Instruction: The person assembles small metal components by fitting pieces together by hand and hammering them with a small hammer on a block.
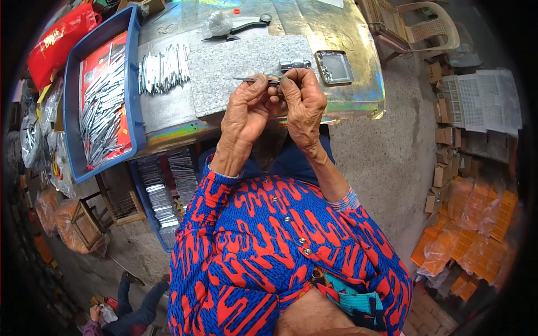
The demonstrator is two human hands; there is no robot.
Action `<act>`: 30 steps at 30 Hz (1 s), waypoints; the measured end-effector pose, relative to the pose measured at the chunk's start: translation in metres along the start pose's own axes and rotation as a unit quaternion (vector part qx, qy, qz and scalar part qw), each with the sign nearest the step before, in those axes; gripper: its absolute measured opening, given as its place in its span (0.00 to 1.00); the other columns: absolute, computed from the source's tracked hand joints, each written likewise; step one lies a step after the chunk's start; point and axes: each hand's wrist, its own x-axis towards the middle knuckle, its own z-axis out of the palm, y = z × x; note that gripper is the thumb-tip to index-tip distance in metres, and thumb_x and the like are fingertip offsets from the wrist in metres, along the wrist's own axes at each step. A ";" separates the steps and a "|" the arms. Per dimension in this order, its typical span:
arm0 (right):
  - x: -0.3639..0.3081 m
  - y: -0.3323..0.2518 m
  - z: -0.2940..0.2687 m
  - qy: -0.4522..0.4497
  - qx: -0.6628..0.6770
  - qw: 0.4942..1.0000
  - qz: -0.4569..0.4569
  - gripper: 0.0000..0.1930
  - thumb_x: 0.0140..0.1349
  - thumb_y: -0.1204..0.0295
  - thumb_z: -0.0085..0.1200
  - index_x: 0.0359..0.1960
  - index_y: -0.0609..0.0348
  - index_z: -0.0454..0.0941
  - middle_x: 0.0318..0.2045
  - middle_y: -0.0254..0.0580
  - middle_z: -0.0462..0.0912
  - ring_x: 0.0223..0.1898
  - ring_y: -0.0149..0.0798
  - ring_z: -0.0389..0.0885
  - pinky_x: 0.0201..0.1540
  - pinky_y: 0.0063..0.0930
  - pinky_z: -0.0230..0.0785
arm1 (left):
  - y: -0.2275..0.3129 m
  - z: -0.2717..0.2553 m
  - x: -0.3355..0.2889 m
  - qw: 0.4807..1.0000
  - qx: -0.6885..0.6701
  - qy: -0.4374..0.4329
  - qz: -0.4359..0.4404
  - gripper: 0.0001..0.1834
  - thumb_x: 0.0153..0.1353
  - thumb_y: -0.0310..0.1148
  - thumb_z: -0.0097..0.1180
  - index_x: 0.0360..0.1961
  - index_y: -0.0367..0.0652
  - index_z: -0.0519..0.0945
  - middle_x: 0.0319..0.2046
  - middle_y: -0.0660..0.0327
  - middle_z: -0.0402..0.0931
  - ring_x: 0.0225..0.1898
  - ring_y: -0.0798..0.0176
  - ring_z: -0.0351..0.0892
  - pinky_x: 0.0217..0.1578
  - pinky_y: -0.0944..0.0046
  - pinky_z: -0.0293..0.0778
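Your left hand and right hand both pinch a slim metal piece above the speckled slab, probably steadying it for fine work, with the small tin to the right and the lined-up pieces and blue tray to the left, likely for easy reach

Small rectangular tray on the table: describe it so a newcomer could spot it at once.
Look at the worktable with the speckled grey slab on it. By the slab's right edge, near the person's right hand, lies a shallow open tray. Its small size and dark rim set it apart from the big blue tray at the table's left.
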 end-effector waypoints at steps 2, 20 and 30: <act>0.000 0.004 0.000 0.011 -0.030 0.999 -0.025 0.01 0.59 0.79 0.46 0.31 0.64 0.68 0.25 0.34 0.71 0.26 0.23 0.73 0.27 0.15 0.69 | -0.001 -0.001 -0.001 1.000 0.004 -0.004 0.009 0.05 0.55 0.26 0.54 0.33 0.38 0.72 0.28 0.60 0.74 0.29 0.67 0.73 0.31 0.70 0.71; -0.013 0.020 0.008 0.002 0.119 0.990 0.080 0.07 0.61 0.75 0.45 0.38 0.66 0.68 0.22 0.33 0.71 0.18 0.19 0.63 0.17 0.12 0.57 | 0.015 0.011 -0.004 0.850 0.438 0.032 0.291 0.07 0.53 0.23 0.56 0.33 0.34 0.74 0.26 0.57 0.78 0.25 0.69 0.76 0.26 0.73 0.72; -0.011 0.020 -0.012 0.021 0.139 0.986 0.094 0.12 0.60 0.76 0.45 0.43 0.70 0.67 0.22 0.36 0.72 0.18 0.20 0.63 0.18 0.12 0.58 | 0.017 0.001 0.019 0.797 0.532 0.005 0.288 0.01 0.55 0.22 0.50 0.30 0.36 0.73 0.22 0.63 0.75 0.22 0.75 0.72 0.22 0.76 0.68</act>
